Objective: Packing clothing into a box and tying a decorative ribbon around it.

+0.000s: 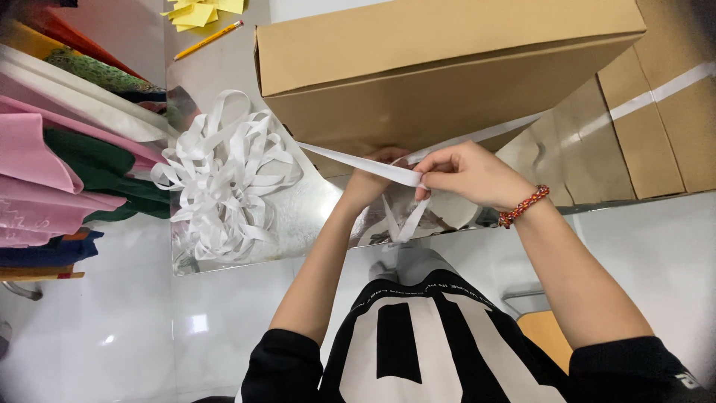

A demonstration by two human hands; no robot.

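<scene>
Two hands are working a white ribbon (350,158) at the near edge of a brown cardboard box (440,67) on the shiny table (313,201). We are pinching the ribbon in our right hand (466,173), fingers clenched on a fold. Our left hand (373,175) is sitting just beside it against the box; we cannot tell its grip. Off to the left of both hands, a loose white ribbon pile (224,175) is lying unused. We judge the tying barely begun: no bow is showing yet.

The shiny table (313,205) carries a cardboard box (447,67), white ribbon pile (224,179), pencil (208,40) and, probably, yellow notes (201,11).
</scene>
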